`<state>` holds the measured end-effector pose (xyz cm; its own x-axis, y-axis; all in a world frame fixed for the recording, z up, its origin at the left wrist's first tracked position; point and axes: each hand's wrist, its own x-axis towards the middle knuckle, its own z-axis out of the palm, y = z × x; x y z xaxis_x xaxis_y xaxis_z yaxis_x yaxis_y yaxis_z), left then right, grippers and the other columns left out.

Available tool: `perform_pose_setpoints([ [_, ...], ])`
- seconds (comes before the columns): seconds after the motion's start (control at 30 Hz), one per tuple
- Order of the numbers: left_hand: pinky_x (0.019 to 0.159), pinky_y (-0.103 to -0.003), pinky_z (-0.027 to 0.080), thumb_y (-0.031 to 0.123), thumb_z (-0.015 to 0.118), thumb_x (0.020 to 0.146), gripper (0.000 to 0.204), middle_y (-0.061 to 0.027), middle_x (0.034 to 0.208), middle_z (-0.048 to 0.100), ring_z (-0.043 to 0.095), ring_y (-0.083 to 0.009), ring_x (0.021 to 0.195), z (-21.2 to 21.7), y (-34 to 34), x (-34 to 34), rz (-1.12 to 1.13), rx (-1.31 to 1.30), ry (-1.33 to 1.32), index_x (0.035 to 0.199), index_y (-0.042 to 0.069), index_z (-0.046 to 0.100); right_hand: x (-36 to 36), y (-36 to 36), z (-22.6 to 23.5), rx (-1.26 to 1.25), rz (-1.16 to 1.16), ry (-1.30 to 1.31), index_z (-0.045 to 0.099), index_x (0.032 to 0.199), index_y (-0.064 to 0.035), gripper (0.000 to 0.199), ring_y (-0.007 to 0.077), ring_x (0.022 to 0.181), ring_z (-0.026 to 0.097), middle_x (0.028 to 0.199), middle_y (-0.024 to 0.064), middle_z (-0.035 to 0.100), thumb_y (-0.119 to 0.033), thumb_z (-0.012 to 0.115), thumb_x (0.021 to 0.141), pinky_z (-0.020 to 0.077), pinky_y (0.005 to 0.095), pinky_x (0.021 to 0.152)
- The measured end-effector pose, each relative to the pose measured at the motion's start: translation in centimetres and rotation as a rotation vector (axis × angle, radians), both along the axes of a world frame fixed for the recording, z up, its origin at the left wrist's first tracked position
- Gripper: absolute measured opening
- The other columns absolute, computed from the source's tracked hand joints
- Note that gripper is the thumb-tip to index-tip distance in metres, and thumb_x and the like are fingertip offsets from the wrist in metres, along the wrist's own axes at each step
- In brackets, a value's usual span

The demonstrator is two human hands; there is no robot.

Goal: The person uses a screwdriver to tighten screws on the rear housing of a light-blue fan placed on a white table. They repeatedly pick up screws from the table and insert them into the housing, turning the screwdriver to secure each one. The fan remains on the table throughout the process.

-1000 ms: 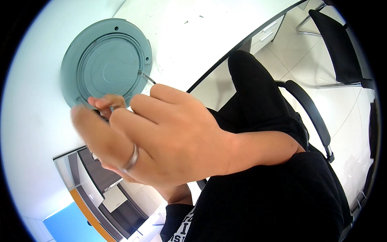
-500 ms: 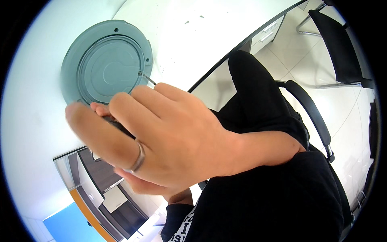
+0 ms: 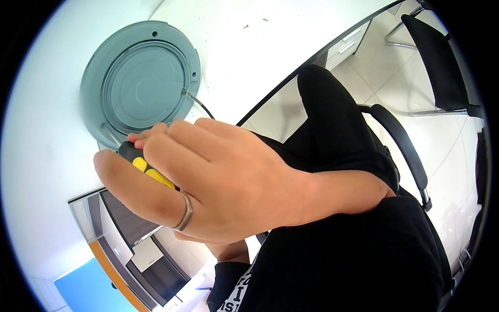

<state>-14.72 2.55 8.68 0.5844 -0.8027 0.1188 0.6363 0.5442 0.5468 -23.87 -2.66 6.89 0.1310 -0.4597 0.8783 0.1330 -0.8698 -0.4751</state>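
A round grey-green plastic base rests on the white tabletop, with a recessed disc, screw holes and a thin cable at its rim. My right hand, wearing a ring on one digit, is wrapped round the black and yellow handle of a screwdriver. The screwdriver's shaft slants to the near rim of the base; its tip is hard to make out. My left hand is mostly hidden beneath the right one. Its fingertips curl against the front of the handle.
Small screws lie on the white table. The table's dark edge runs past my black-clothed leg. Drawers stand below it, a black chair at the far right, and a dark cabinet at the lower left.
My right hand has turned slightly and shifted right, so more of the yellow and black handle shows. The base appears a little higher in view.
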Motion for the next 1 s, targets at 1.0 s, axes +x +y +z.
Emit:
perform_pose_setpoints([
  [1.0, 0.065, -0.015, 0.044, 0.032, 0.055, 0.105, 0.032, 0.0020, 0.098, 0.050, 0.048, 0.0014, 0.069, -0.3, 0.6, -0.8, 0.023, -0.016, 0.042, 0.124, 0.006, 0.054, -1.2, 0.5, 0.7, 0.041, 0.030, 0.152, 0.062, 0.104, 0.0042, 0.027, 0.0181, 0.072, 0.063, 0.077, 0.0111, 0.062, -0.013, 0.070, 0.085, 0.0495, 0.0237, 0.050],
])
